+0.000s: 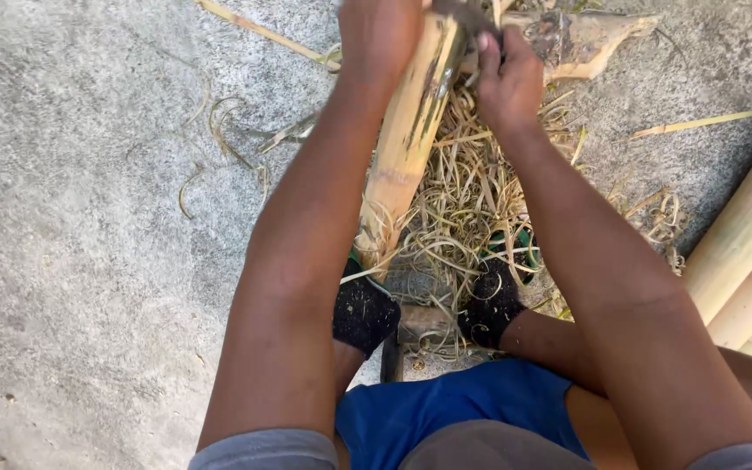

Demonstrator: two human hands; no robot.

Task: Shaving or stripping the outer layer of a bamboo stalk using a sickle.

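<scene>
Upper centre of the frame: left hand (379, 35) wrapped around a bamboo pole (406, 139); right hand (508, 83) clenched on a dark blade (467, 16) against it. Below, shavings (463, 209) heaped over the feet.

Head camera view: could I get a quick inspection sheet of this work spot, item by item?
Surface: rough grey concrete ground, outdoors in sunlight.
Job's things: a bamboo pole slants up from between the feet; a dark blade lies across its upper end.
Clutter: a heap of pale curled bamboo shavings around the pole's foot; loose strips further left.
Hands: left hand is closed at the top of the pole; right hand grips the blade.
Cables: nothing seen.
Surroundings: more bamboo poles lie at the right edge; a cut bamboo piece lies beyond the hands; black socks on both feet.
</scene>
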